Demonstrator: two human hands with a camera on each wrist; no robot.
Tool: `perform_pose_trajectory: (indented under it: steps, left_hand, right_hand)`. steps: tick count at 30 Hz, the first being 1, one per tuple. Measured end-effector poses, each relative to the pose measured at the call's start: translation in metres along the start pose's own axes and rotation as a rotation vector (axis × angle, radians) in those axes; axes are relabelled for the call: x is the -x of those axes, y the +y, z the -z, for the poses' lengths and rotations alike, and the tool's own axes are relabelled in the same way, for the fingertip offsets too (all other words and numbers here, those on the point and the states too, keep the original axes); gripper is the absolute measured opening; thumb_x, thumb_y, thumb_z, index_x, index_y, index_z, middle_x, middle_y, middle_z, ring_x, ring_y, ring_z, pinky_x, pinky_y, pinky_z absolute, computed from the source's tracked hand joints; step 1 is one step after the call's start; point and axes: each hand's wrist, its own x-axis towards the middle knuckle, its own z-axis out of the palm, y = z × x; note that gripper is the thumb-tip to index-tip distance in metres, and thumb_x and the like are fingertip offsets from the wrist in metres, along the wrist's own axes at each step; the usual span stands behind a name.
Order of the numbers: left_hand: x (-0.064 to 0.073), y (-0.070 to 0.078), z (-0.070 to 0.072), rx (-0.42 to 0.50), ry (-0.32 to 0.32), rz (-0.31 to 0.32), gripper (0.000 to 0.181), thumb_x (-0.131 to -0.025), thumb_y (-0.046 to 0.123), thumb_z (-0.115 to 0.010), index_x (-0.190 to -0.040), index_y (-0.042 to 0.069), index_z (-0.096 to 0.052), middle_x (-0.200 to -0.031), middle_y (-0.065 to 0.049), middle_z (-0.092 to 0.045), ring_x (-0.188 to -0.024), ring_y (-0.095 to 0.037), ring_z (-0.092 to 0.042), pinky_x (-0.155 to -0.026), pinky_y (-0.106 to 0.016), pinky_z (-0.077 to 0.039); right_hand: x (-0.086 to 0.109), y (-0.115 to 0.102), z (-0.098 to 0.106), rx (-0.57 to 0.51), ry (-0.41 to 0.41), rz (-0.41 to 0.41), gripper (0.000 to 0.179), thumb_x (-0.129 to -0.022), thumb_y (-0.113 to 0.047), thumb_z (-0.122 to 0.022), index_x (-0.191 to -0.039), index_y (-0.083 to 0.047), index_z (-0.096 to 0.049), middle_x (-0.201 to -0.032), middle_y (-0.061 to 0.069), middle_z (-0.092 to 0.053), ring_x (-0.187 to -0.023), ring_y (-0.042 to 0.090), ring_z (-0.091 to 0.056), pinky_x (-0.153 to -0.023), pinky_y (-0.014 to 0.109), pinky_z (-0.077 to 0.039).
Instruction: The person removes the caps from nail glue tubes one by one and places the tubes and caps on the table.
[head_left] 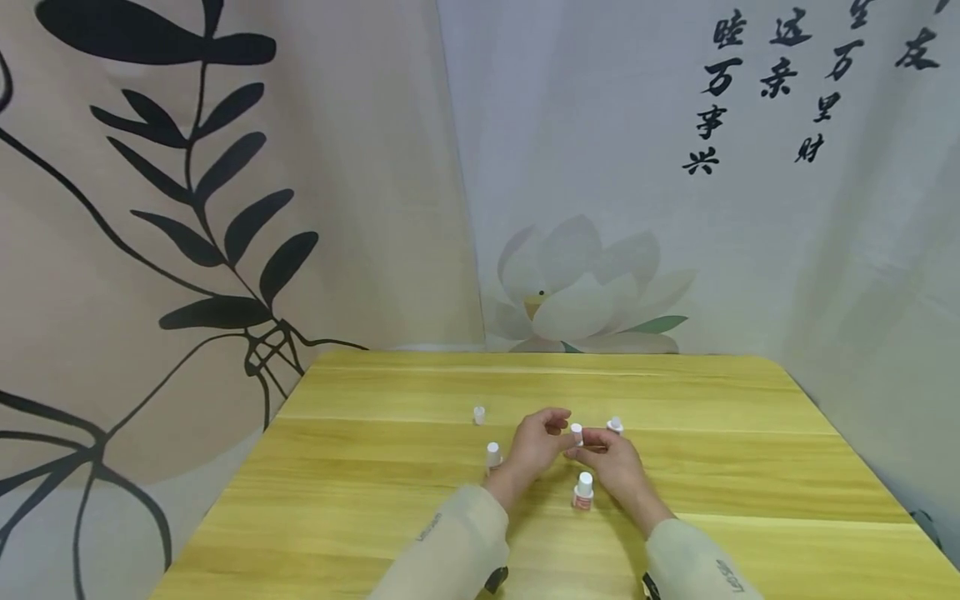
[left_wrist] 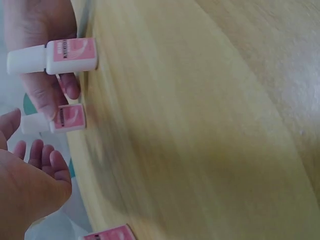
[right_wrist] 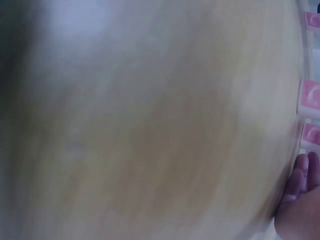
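Between the fingers and thumb of my right hand (head_left: pixel 618 469) is a small white bottle with a pink label (left_wrist: pixel 70 117); it is upright, close to the tabletop. My left hand (head_left: pixel 534 448) is just left of it, fingers loosely bent, its thumb near the white cap. In the left wrist view that left hand (left_wrist: pixel 32 187) appears to grip nothing. A similar bottle (head_left: pixel 582 493) stands nearer me, in front of the right hand. The right wrist view catches the right hand (right_wrist: pixel 302 205) only at its edge, and the caps are cut off there.
Another bottle (head_left: pixel 492 454) stands beside my left wrist, partly hidden. One white-topped bottle (head_left: pixel 615 425) is behind my right hand. A small white item (head_left: pixel 479 415) stands farther left. The wooden table (head_left: pixel 390 500) meets a printed curtain (head_left: pixel 390 208) at the back.
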Motion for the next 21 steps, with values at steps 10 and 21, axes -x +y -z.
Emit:
perform_pose_trajectory:
  steps: [10, 21]
  left_hand:
    - [-0.002, -0.008, -0.006, 0.016, 0.007, -0.012, 0.037, -0.085, 0.010, -0.077, -0.120, 0.005, -0.068, -0.104, -0.001, -0.066, -0.097, -0.017, -0.059, -0.083, -0.031, -0.051]
    - [-0.002, -0.012, -0.011, 0.059, 0.015, -0.030, 0.020, -0.089, 0.010, -0.073, -0.109, 0.005, -0.072, -0.099, 0.000, -0.071, -0.093, -0.013, -0.064, -0.083, -0.030, -0.053]
  right_hand:
    - [0.001, -0.003, 0.000, 0.035, -0.005, -0.013, 0.034, -0.088, -0.022, -0.077, -0.115, -0.002, -0.070, -0.105, 0.007, -0.071, -0.103, 0.027, -0.063, -0.093, 0.047, -0.049]
    - [0.001, -0.005, 0.000, 0.053, -0.009, -0.021, 0.020, -0.091, -0.014, -0.072, -0.109, -0.004, -0.073, -0.103, 0.005, -0.072, -0.102, 0.025, -0.064, -0.091, 0.046, -0.050]
